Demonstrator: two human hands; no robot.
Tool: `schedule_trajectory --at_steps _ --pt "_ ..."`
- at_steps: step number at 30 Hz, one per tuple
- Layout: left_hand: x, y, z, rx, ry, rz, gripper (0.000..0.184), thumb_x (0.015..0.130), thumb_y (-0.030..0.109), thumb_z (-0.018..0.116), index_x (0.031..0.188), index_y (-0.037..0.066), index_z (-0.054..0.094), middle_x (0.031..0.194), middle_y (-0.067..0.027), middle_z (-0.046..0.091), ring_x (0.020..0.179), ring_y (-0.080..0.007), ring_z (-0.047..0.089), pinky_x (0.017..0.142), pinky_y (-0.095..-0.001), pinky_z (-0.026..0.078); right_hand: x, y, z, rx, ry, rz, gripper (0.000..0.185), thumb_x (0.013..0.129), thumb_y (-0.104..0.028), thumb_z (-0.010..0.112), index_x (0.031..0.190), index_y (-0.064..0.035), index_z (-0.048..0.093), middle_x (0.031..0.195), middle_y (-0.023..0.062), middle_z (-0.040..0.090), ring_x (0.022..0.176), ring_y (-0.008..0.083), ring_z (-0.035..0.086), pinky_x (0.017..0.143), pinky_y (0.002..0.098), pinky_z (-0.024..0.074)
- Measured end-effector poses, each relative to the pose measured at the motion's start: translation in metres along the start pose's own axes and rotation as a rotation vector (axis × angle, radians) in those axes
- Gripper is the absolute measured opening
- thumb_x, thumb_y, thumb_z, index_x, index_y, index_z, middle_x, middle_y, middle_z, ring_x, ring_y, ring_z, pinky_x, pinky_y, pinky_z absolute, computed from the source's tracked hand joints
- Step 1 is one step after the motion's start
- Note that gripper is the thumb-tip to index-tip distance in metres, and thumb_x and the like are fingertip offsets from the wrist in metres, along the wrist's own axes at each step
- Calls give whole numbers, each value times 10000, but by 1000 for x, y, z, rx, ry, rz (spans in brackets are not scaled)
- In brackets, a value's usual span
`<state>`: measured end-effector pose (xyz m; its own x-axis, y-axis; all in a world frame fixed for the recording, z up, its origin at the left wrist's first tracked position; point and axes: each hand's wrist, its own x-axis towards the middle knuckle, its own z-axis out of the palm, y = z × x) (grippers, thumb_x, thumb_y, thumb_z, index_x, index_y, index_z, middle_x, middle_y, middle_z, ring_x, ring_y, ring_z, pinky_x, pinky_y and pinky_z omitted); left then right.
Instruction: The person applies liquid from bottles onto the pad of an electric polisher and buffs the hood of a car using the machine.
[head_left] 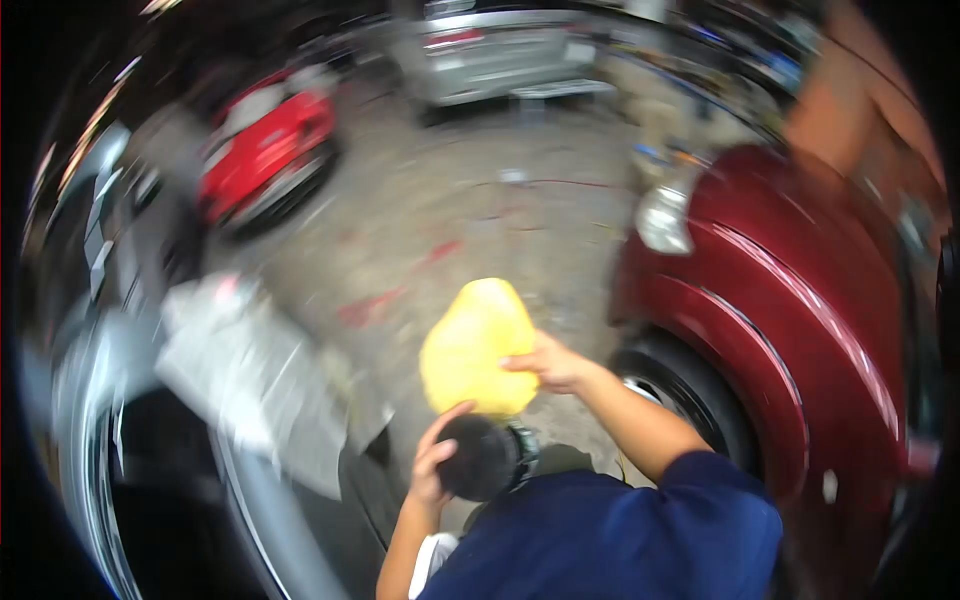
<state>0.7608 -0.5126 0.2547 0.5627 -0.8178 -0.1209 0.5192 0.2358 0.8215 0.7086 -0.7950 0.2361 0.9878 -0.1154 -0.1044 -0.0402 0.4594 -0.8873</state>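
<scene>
A yellow cloth or pad [478, 345], blurred, is held up in front of my body. My right hand [545, 364] grips its right edge, with a finger or thumb lying over its face. Below it, my left hand [434, 455] is wrapped round the left side of a round black disc [480, 460], and its upper fingertips come up to the bottom edge of the yellow piece. Behind the disc, on its right, shows part of a dark, shiny body [524, 452], too blurred to make out.
To the right stands a dark red car [740, 220] with its headlight and front wheel. A silver vehicle [510, 60] and a red car part [270, 150] are further back. At left, a grey car [250, 510] is partly under a pale sheet [260, 370].
</scene>
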Motion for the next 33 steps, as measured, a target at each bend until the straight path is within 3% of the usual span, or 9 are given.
schedule_trajectory --at_steps 7,11,18,19,23,26,28,30,33 --pt "159 12 -56 -440 -568 -452 905 802 355 733 1544 -69 433 1240 -212 710 1147 -340 723 1046 -444 581 -18 -42 -22 367 61 -161 599 989 -65 714 1551 -42 506 1483 142 643 1341 277 647 1147 441 513" --pt "259 26 -34 -448 -526 -748 890 833 351 734 1555 -58 411 1292 -249 693 1174 -384 718 1052 -480 585 14 -60 -56 478 128 -341 601 994 -76 704 1559 -50 502 1487 152 635 1341 299 650 1151 455 511" --pt "453 75 -14 -198 -644 -690 894 813 384 730 1533 -68 453 1318 -263 697 1174 -377 726 1068 -480 581 136 -119 -162 564 330 -492 492 1032 -82 659 1507 -25 542 1426 150 679 1279 283 694 1111 435 550" --pt "483 75 -18 -125 -668 -651 906 792 399 736 1525 -67 479 1463 -282 615 1210 -359 714 1072 -462 575 149 -132 -179 555 402 -512 458 1042 -86 649 1485 -13 557 1413 153 688 1272 282 698 1095 439 563" --pt "562 94 21 105 -768 -466 832 774 385 748 1450 -70 581 1702 -280 345 1314 -337 660 1104 -435 547 159 -193 -233 471 688 -775 446 1033 -102 665 1459 -8 575 1378 158 703 1231 289 715 1062 441 582" --pt "644 94 21 117 -825 -510 798 787 354 748 1442 -72 590 1690 -272 374 1326 -343 651 1122 -449 533 136 -219 -268 338 972 -943 512 1023 -118 656 1499 14 521 1402 193 674 1251 342 701 1073 516 583" --pt "698 94 29 118 -870 -561 795 797 352 752 1449 -69 584 1681 -265 396 1347 -342 635 1141 -451 517 123 -227 -277 162 1151 -1215 572 1024 -183 648 1541 -5 479 1459 204 634 1296 368 672 1086 543 572" --pt "750 90 36 123 -928 -620 813 804 367 755 1467 -64 569 1675 -261 411 1370 -337 619 1154 -443 505 129 -242 -271 125 1144 -1487 603 1038 -207 636 1577 -22 442 1528 202 580 1366 384 618 1134 567 531" --pt "824 97 39 146 -1140 -791 913 814 382 778 1564 -39 471 1599 -201 510 1405 -303 580 1212 -435 436 162 -234 -288 -22 1241 -1382 629 1052 -234 633 1594 -17 400 1539 203 560 1384 385 599 1147 562 519"
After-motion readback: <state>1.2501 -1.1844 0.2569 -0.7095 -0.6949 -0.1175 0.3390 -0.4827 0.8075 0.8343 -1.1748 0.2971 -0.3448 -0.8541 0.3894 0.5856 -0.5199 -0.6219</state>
